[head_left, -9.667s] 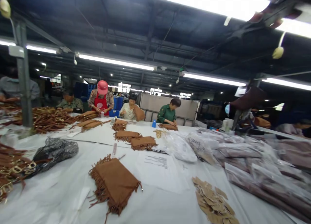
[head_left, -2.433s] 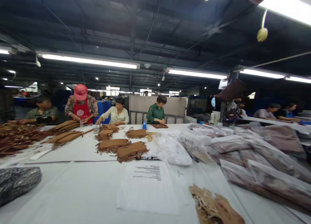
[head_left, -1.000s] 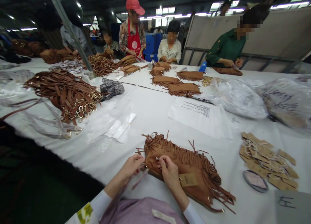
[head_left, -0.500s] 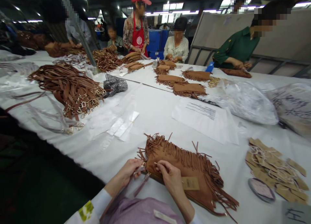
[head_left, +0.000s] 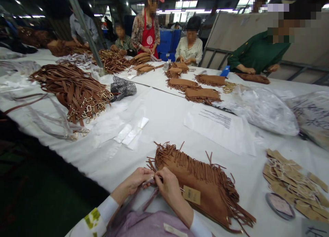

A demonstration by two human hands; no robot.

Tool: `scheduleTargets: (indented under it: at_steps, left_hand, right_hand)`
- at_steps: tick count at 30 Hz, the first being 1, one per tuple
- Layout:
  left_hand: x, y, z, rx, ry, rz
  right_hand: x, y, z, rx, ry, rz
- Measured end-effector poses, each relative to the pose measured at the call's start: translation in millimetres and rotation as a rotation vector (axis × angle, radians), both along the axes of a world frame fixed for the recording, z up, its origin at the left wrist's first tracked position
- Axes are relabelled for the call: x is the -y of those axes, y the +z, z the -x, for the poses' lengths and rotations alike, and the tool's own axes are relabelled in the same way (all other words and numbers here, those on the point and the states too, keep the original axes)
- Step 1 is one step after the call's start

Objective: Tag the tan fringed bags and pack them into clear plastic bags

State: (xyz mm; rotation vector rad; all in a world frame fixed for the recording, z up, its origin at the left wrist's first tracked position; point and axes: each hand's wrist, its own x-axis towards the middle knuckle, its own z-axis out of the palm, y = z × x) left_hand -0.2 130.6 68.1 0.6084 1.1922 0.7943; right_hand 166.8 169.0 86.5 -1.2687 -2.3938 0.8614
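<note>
White table (head_left: 159, 117) — left hand (head_left: 136, 181) pinches small fitting (head_left: 149, 179) — right hand (head_left: 168, 185) curled against it.

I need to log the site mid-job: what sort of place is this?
Likely a bag workshop: a fringed brown bag, a heap of straps and a pile of paper tags lie on a white table.

1. Printed sheet (head_left: 218, 135): flat, beyond the right hand (head_left: 168, 185), offset right; print illegible.
2. Clear plastic bag (head_left: 267, 110): farther right of the same hand, past the sheet.
3. White strips (head_left: 135, 131): beyond the left hand (head_left: 137, 178).
4. Black-and-grey patterned bundle (head_left: 123, 87): past the strips, slightly left of that hand.
5. Metal post (head_left: 86, 31): far beyond the left hand, leftward.
6. Blue crates (head_left: 167, 39): background, beyond both hands.
</note>
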Motion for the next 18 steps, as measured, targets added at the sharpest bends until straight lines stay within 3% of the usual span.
scheduleTargets:
  at_steps: [7,12,15,18]
  left_hand:
    - [-0.1,-4.1,-7.4,-0.183,0.009,-0.046]
    - [5.2,-6.2,-12.6,-0.416,0.049,-0.184]
    - [2.7,2.5,-3.7,-0.558,0.154,-0.314]
    - [-7.8,20.9,6.7,-0.601,0.205,-0.457]
  right_hand:
    - [-0.2,-7.9,1.5,-0.052,0.037,0.027]
    - [1.8,-17.1,-1.0,-0.075,0.034,0.063]
    - [-3.3,-5.9,-3.9,-0.112,0.051,0.058]
    - [-14.0,13.1,-2.4,-0.179,0.086,0.095]
